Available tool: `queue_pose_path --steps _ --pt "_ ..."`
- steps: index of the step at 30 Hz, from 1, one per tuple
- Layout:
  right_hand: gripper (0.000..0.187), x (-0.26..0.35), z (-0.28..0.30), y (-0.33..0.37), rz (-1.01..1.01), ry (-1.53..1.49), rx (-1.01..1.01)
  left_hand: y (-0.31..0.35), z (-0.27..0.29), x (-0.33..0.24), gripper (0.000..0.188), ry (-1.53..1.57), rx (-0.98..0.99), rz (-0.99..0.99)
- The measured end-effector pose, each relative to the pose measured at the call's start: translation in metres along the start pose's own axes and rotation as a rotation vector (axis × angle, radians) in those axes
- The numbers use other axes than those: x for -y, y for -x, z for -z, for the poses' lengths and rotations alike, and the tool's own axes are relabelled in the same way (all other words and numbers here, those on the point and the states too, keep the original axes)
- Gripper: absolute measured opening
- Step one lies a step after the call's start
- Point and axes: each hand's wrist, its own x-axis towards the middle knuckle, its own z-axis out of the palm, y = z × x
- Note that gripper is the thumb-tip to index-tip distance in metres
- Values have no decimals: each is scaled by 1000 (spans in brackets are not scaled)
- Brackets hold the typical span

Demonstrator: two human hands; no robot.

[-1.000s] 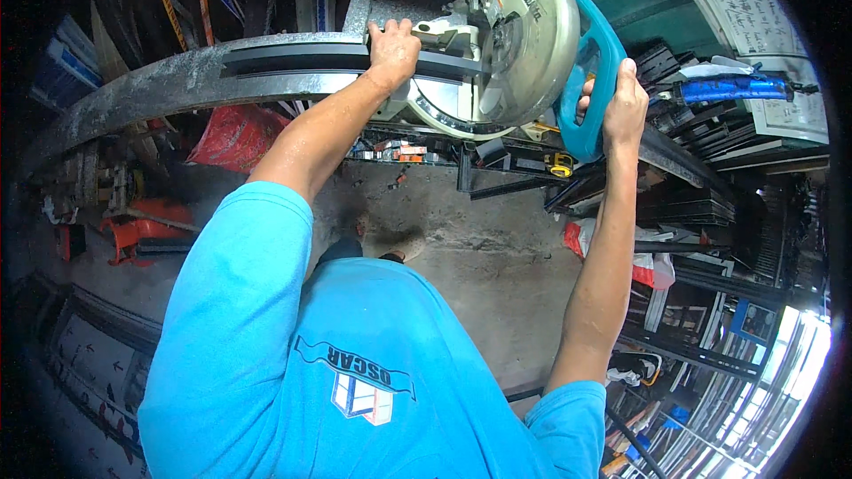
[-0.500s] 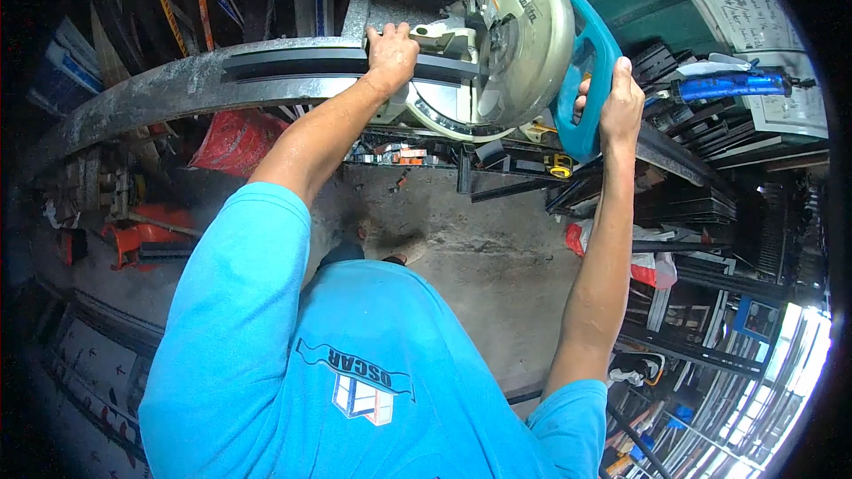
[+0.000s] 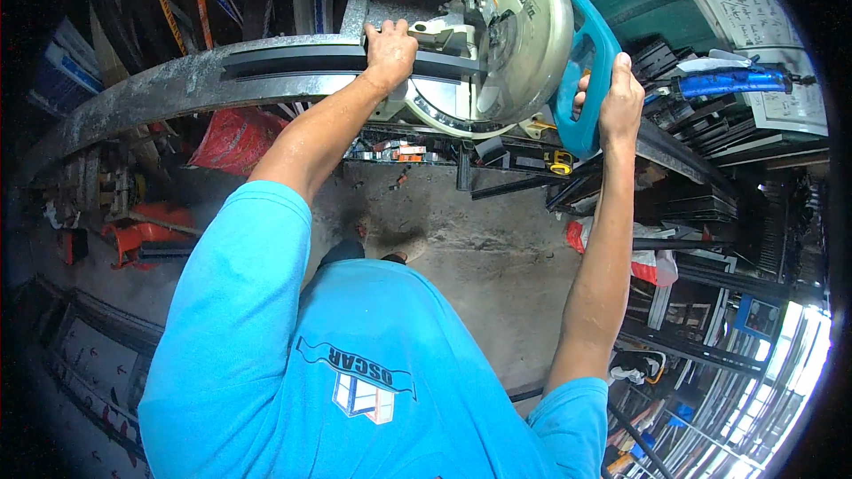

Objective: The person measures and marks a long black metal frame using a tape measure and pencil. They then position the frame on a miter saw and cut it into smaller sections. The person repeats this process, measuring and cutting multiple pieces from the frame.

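A mitre saw [image 3: 522,53] with a cream blade guard stands at the top of the view. My right hand [image 3: 617,106] is closed round its teal handle [image 3: 581,129]. A dark grey metal profile [image 3: 297,62] lies along the bench and runs up to the saw's blade area. My left hand [image 3: 390,53] grips this profile from above, close to the saw's fence, with its fingers bent over the far side. The blade is mostly hidden by the guard, so I cannot tell whether it touches the profile.
The long metal bench [image 3: 160,98] curves away to the left. Below it lie a red sack [image 3: 226,146] and a yellow tape measure [image 3: 558,162]. Dark profiles are stacked at right beside a blue tool [image 3: 732,82]. An orange object [image 3: 151,231] sits on the floor at left.
The saw head and its handle have shifted very slightly. Both hands keep their grip, and the profile stays in place.
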Motion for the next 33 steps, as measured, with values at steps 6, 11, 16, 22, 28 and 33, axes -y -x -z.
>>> queue_pose_path --steps 6,11,16,22,28,33 --pt "65 1 2 -3 9 12 16 1 3 -1 29 -24 28 3" --pt "66 18 3 -13 -1 -30 54 5 10 12 23 75 85 -31" --pt "70 32 11 -29 -107 -56 53 46 30 49 38 180 68 -70" --pt "51 26 -2 -16 438 372 -394 98 117 95 39 491 149 -204" --pt "40 22 -8 19 740 574 -454 118 169 95 38 534 354 -180" --pt "45 19 -4 38 775 692 -429 129 186 91 37 604 398 -173"
